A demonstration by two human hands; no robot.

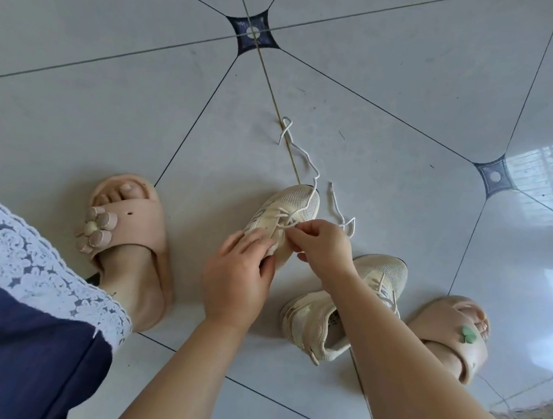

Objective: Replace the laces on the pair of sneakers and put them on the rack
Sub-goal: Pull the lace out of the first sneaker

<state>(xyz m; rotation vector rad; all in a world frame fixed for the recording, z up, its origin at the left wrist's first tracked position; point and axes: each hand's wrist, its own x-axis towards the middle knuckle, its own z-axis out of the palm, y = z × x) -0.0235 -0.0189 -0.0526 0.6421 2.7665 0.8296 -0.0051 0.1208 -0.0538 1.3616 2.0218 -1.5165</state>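
Gripped at its heel end by the curled fingers of the left hand (238, 272), a small beige mesh sneaker (297, 202) is held over the tiled floor (407, 147), its cream lace (309, 162) pinched at the eyelets by the right hand (327, 247) and trailed across the tiles, beside the second sneaker (318, 323).

Pink slippers w/ flower (126, 229) & green charm (451, 331), grey tiled floor (111, 94), lace-trimmed navy garment (27, 288)

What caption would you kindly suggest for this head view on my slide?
Left hand holds a beige sneaker while the right hand pinches its lace; the second sneaker lies nearby.
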